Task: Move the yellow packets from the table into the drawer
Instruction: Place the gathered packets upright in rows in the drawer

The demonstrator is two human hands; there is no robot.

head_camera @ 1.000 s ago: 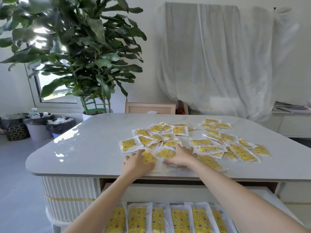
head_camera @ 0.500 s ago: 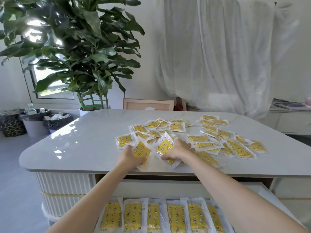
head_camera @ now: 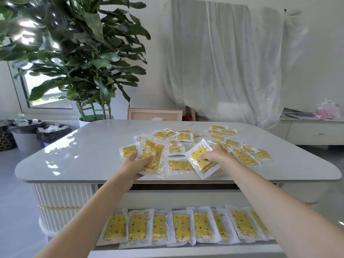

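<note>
Several yellow packets in clear wrappers lie scattered on the white table (head_camera: 89,157), most toward its right half, such as one (head_camera: 243,157). My left hand (head_camera: 135,165) grips one yellow packet (head_camera: 151,155), lifted and tilted above the table's front edge. My right hand (head_camera: 214,156) holds a second yellow packet (head_camera: 202,159), also raised off the top. Below the table edge the drawer (head_camera: 167,197) stands pulled out, with a row of several yellow packets (head_camera: 181,228) laid side by side in it.
A large potted plant (head_camera: 74,62) stands behind the table's left corner. Bins (head_camera: 26,135) with black bags sit on the floor at the left. A draped white sheet (head_camera: 232,62) hangs at the back, and a low white cabinet (head_camera: 314,131) is at the right.
Both hands went from pressing on packets flat on the table to lifting one packet each. The hands have drawn apart, and the packets now tilt up off the surface.
</note>
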